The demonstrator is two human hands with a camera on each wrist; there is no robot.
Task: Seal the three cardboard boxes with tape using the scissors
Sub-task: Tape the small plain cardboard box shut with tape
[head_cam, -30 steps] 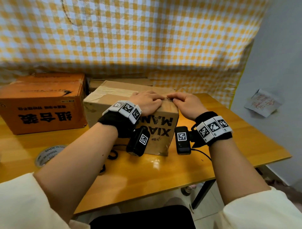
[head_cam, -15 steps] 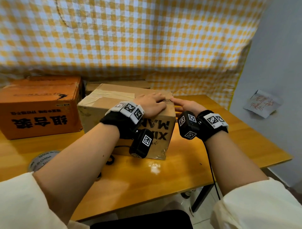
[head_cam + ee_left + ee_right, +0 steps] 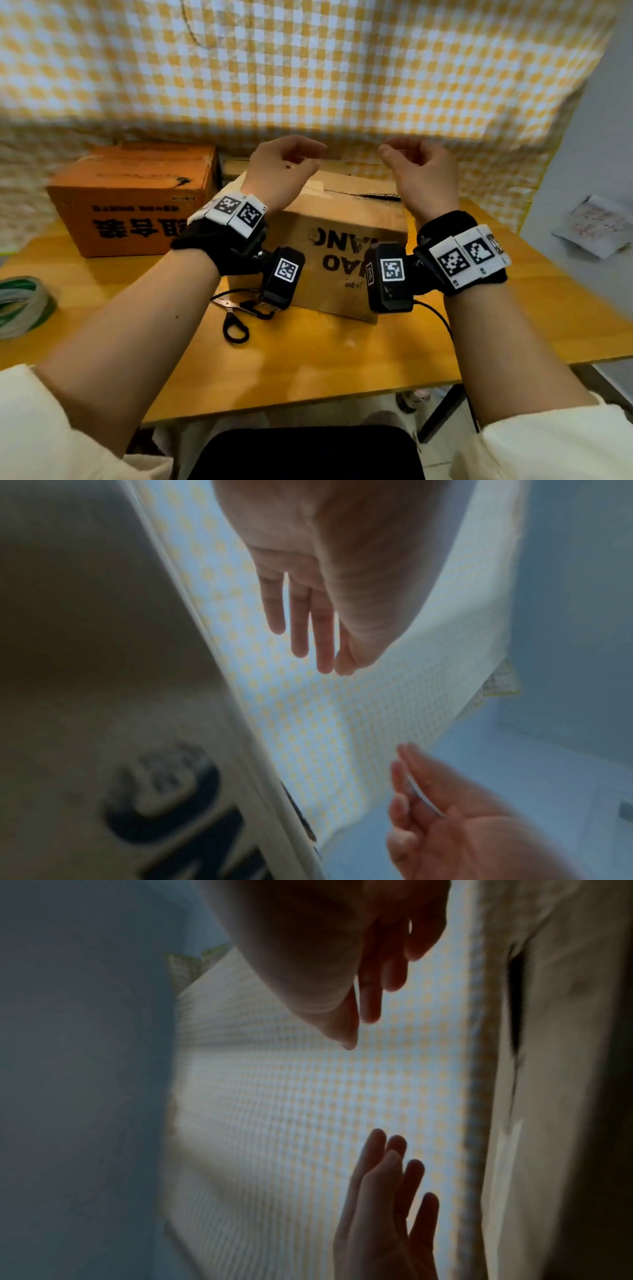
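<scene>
A brown cardboard box (image 3: 346, 236) with black lettering stands on the wooden table (image 3: 308, 363), a strip of beige tape (image 3: 317, 186) along its top seam. My left hand (image 3: 287, 161) and right hand (image 3: 419, 166) hover above the box top, fingers loosely curled, holding nothing. The left wrist view shows the left hand's fingers (image 3: 301, 626) hanging straight beside the box (image 3: 103, 669). The right wrist view shows the right hand (image 3: 363, 988) empty too. An orange box (image 3: 133, 198) sits at the left, and a third box (image 3: 231, 166) peeks out behind. Black-handled scissors (image 3: 236, 318) lie before the brown box.
A tape roll (image 3: 20, 305) lies at the table's left edge. A yellow checked cloth (image 3: 308, 68) hangs behind the boxes. A grey wall with a crumpled paper (image 3: 589, 226) is at the right. Bare tabletop lies in front of the brown box.
Both hands were pressing on the brown box's top edge; now they have lifted off it and hang in the air above. The scissors have come into view.
</scene>
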